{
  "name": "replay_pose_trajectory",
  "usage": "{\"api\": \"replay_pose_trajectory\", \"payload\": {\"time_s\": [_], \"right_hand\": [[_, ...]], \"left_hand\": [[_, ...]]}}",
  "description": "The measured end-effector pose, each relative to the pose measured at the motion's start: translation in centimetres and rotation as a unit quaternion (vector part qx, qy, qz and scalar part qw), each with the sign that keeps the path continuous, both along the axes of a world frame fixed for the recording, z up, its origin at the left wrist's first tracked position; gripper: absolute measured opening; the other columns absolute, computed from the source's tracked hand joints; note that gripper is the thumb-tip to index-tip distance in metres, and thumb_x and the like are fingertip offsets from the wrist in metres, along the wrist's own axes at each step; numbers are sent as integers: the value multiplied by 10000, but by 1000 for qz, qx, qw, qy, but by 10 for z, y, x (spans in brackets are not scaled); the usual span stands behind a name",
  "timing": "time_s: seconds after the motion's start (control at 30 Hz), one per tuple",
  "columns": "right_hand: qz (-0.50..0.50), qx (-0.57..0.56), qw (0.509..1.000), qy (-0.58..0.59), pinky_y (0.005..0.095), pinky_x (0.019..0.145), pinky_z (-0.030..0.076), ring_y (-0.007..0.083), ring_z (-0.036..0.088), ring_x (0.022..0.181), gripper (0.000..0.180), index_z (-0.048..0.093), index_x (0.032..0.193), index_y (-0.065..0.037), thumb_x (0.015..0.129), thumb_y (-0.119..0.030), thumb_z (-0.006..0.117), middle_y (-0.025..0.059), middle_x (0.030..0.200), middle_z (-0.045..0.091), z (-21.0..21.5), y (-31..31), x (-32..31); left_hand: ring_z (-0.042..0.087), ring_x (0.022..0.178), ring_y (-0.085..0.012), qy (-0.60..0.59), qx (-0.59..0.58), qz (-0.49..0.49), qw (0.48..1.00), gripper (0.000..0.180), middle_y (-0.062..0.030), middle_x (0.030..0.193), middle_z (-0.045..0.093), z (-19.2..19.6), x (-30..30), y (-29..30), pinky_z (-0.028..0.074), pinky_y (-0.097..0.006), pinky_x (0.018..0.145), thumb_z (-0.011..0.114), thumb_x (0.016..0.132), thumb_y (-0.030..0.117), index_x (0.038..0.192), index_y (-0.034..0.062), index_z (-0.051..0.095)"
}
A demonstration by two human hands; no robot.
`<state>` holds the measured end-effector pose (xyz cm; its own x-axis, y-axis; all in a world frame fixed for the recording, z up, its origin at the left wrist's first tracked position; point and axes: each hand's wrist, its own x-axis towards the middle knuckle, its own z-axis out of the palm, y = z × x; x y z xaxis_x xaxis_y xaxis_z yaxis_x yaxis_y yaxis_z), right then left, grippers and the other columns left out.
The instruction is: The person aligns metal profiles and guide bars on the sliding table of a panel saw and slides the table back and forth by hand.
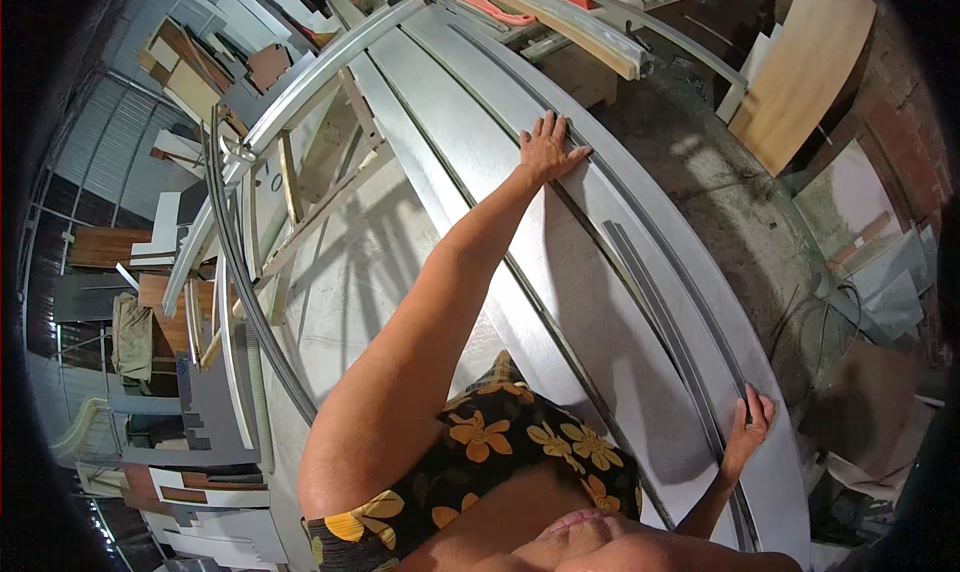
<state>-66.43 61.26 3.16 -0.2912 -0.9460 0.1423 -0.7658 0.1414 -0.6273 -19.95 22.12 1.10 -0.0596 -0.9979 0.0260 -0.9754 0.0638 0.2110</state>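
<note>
A long silvery-grey panel (690,272) lies in front of me, with narrow dark grooves along its length. A long dark grey strip (660,237) runs along its right side. Flat on the panel rests my left hand (545,150), fingers spread, their tips beside the strip. Closer to my body, my right hand (750,432) has its fingers bent over the same strip at the panel's right edge, thumb against it. A shorter grey strip (655,317) lies on the panel between the grooves and the long strip.
A metal frame (270,122) crosses beyond and left of the panel, with dark bent strips (235,262) hanging over it. Stacked boards (180,242) line the left wall. At the right stand a plywood sheet (805,72) and scrap pieces. Long profiles and an orange-handled tool (495,7) lie at the far end.
</note>
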Motion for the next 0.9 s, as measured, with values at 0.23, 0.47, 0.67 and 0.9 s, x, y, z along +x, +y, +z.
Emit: {"api": "replay_pose_trajectory", "payload": {"time_s": [0.23,0.47,0.67,0.9], "right_hand": [[-11,-17,999,-31,382,879,424,260,517,982,264,687,1131,-69,873,-72,630,92,1013,538,-4,-25,14],[10,-5,999,-30,391,884,415,266,513,978,259,696,1112,-53,871,-134,645,93,1014,546,-17,-49,34],[37,-7,998,-43,382,882,412,252,517,966,268,696,1118,-64,854,-101,670,82,993,543,-8,-86,59],[46,-9,998,-35,380,872,417,246,520,945,263,700,1108,-73,846,-95,682,70,981,545,-13,-108,72]], "left_hand": [[223,1424,-351,-3,-18,-4,1000,941,-159,1557,219,0,12,-31,223,-592,1099,469,812,743,1480,107,284],[237,1414,-384,-14,-10,-21,1000,935,-201,1538,236,2,44,-61,234,-602,1096,464,833,724,1479,78,266],[285,1388,-405,0,-129,-31,991,569,-211,1507,291,-15,35,-63,251,-588,1091,534,935,402,1418,133,397],[254,1400,-408,16,-121,-61,991,651,-193,1520,292,-26,53,-56,202,-602,1100,459,917,580,1443,204,388]]}}
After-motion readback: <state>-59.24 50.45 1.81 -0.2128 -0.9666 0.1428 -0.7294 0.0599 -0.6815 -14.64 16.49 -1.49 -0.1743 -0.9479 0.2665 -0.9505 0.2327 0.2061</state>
